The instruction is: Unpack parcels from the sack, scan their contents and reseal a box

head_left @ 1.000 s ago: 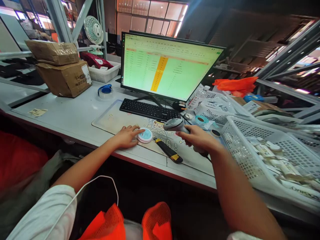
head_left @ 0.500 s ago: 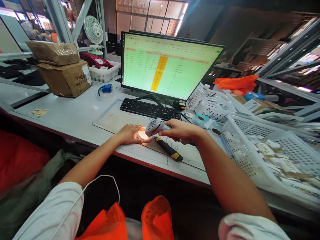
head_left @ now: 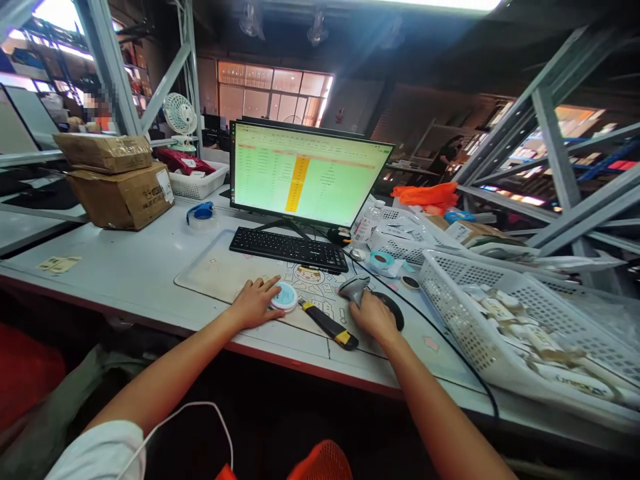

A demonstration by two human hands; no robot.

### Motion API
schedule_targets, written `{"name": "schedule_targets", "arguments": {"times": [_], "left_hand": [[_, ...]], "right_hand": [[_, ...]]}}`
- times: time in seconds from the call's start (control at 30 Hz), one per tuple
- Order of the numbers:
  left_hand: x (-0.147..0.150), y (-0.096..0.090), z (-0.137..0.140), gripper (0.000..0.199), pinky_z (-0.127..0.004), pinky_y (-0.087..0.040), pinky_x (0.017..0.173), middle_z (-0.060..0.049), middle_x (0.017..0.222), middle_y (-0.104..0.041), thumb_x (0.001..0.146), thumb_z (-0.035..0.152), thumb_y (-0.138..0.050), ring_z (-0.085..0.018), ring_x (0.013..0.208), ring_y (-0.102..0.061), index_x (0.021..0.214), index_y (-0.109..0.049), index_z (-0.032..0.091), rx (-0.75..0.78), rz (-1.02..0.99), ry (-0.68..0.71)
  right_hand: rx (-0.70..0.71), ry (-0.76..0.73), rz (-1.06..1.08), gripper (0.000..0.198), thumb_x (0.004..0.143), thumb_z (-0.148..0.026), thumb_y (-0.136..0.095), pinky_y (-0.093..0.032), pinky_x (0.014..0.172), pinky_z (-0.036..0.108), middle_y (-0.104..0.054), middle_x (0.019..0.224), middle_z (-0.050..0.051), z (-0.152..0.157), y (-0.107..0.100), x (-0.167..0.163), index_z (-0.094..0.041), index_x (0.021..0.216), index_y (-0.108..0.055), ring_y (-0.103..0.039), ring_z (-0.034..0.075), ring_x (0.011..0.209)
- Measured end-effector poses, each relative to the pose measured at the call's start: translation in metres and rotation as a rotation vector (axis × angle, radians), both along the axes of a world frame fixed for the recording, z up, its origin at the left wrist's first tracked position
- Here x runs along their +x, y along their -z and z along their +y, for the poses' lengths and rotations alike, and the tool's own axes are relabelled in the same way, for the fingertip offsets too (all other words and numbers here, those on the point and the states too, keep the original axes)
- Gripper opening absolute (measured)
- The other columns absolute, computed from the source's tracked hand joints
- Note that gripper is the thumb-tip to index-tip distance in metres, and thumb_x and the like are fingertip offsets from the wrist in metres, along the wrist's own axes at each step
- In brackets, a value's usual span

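Round container (head_left: 286, 297) at left fingers (head_left: 269, 285); white basket (head_left: 453, 327) of seemingly wrapped items (head_left: 540, 340)

Mat (head_left: 320, 295) beneath cutter (head_left: 327, 323) (and round container (head_left: 286, 296)).

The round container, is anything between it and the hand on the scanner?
Yes: the utility knife lies on the desk mat between the right hand and the round container, one end near the container.
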State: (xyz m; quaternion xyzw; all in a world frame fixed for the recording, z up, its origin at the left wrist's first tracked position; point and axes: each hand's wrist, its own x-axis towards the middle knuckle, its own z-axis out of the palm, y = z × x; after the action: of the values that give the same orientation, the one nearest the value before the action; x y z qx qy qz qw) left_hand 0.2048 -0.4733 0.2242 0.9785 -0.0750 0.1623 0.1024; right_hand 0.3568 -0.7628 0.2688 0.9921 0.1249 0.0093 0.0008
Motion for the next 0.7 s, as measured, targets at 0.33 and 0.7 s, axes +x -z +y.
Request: {"name": "schedule_targets", "arguments": {"times": [0.33,0.7], "left_hand": [[0.002,0.007,0.005,0.050,-0.052,-0.042,0.099,-0.009,0.157,-0.046,0.093,0.056,-0.060,-0.036,0.124,-0.051,0.134,-0.062,0.027,-0.068,-0.012,0.062],[0.003,0.004,0.006,0.054,-0.052,-0.043,0.101,-0.012,0.149,-0.051,0.092,0.058,-0.061,-0.036,0.125,-0.051,0.134,-0.060,0.024,-0.055,0.013,0.036]], "right_hand": [[0.231,-0.189,-0.172,0.051,0.097,-0.024,-0.041,-0.044,0.105,0.039,-0.066,0.130,0.019,0.068,-0.045,0.036,-0.011,0.145,-0.052,-0.060,0.031,0.121],[0.201,-0.257,0.103,0.051,0.085,-0.018,-0.060,-0.046,0.103,0.039,-0.067,0.128,0.020,0.125,-0.029,0.063,-0.013,0.136,-0.064,-0.063,0.030,0.118]]}}
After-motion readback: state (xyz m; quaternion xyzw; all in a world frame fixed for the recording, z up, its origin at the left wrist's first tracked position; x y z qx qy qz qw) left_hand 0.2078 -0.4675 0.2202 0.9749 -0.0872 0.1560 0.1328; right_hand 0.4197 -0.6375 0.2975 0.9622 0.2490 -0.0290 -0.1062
